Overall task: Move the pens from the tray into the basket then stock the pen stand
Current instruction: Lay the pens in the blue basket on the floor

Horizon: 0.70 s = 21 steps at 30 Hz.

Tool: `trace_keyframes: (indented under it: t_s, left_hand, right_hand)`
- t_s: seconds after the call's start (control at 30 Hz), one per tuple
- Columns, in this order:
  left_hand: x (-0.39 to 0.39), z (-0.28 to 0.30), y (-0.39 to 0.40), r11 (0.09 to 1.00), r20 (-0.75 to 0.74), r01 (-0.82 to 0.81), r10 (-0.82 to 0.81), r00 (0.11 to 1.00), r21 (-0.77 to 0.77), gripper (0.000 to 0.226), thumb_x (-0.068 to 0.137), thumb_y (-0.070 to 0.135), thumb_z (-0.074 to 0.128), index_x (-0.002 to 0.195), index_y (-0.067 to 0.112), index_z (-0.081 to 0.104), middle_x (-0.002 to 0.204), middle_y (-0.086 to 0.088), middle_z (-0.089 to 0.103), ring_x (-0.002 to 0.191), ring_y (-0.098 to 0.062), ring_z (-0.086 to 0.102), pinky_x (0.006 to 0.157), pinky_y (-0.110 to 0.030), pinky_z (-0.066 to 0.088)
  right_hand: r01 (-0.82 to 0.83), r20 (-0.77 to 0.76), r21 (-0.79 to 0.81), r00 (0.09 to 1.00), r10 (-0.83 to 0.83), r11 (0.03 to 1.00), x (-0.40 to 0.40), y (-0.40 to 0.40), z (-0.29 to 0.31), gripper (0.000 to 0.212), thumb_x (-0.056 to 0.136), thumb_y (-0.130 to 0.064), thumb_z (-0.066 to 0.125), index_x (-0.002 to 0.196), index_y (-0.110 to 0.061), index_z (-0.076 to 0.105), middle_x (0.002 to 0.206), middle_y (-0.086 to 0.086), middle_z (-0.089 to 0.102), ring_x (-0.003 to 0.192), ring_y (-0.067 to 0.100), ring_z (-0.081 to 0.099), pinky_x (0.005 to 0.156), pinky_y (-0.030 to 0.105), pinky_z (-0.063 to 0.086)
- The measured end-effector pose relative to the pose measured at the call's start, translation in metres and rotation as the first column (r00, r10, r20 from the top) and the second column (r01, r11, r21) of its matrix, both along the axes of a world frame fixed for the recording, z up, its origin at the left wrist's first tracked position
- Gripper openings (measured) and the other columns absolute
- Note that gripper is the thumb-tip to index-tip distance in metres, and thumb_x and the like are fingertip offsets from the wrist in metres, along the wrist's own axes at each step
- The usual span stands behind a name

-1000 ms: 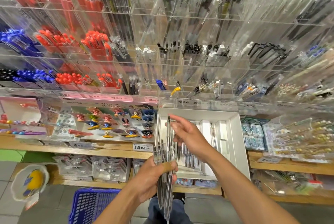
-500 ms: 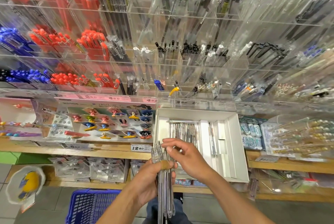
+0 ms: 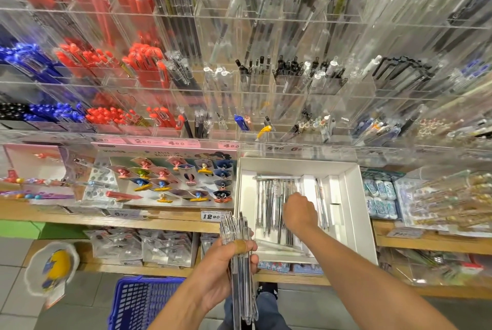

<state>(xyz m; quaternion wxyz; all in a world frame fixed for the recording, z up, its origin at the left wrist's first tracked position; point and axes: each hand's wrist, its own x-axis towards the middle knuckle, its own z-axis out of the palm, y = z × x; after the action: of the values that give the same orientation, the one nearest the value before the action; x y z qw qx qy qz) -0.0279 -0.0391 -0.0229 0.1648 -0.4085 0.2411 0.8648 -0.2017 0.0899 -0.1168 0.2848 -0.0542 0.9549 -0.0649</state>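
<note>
The left hand is wrapped tight around a bundle of clear pens, fingers curled round the barrels and a tan band on one of them, the bundle standing nearly upright with its tops fanned out just below the wooden shelf edge. The lower ends run down past the palm toward the bottom of the view.

Over on the other side, the right hand is down inside the white tray, knuckles toward the camera, resting on the row of loose pens that lies lengthwise in the tray's left section. Its fingers are folded under and out of sight behind the back of the hand, so I cannot tell whether they have closed on a pen or merely touch the pile. A couple more thin pens lie in the tray's narrow section to the right of the hand, and white dividers stand between.

The tray sits on the wooden shelf, tilted toward the viewer, under the big clear acrylic pen stand, whose compartments hold red, blue, black and clear pens in rows. Down low, left of the left forearm, the blue basket sits on the floor; only its rim and latticed wall show. Left of the tray, a display card of colourful clips rests on the same shelf, with a price tag reading 12.90 just beside the pen tops.
</note>
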Motion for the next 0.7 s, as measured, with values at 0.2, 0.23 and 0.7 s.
trace_keyframes:
  t_s: [0.2,0.23,0.7]
  left_hand:
    - [0.008,0.000,-0.003,0.998,0.054,-0.060,0.060,0.997,0.006,0.084,0.065,-0.012,0.077,0.139,-0.010,0.038,0.084,-0.024,0.067,0.062,-0.033,0.064,0.054,-0.039,0.057]
    - [0.009,0.000,-0.003,0.998,0.064,-0.069,0.068,0.996,0.005,0.086,0.065,-0.013,0.077,0.140,-0.006,0.037,0.085,-0.025,0.068,0.062,-0.033,0.064,0.054,-0.039,0.057]
    - [0.016,0.000,-0.003,0.996,0.112,-0.029,0.038,0.993,-0.084,0.112,0.035,-0.005,0.096,0.134,-0.003,0.043,0.086,-0.025,0.070,0.062,-0.033,0.064,0.057,-0.039,0.056]
  right_hand:
    - [0.162,0.100,-0.021,0.982,-0.159,0.987,-0.004,-0.016,-0.004,0.019,0.089,-0.008,0.058,0.070,-0.011,0.057,0.072,0.001,0.061,0.059,0.015,0.058,0.046,0.023,0.042]
    - [0.191,0.114,-0.036,0.976,-0.185,0.981,-0.004,-0.016,-0.005,0.023,0.088,-0.006,0.058,0.066,-0.012,0.054,0.067,0.001,0.059,0.055,0.014,0.055,0.042,0.021,0.038]
    - [0.205,0.064,-0.026,0.977,-0.203,0.978,-0.007,-0.024,-0.013,0.018,0.088,-0.012,0.053,0.070,-0.014,0.058,0.067,-0.002,0.058,0.055,0.014,0.053,0.041,0.020,0.032]
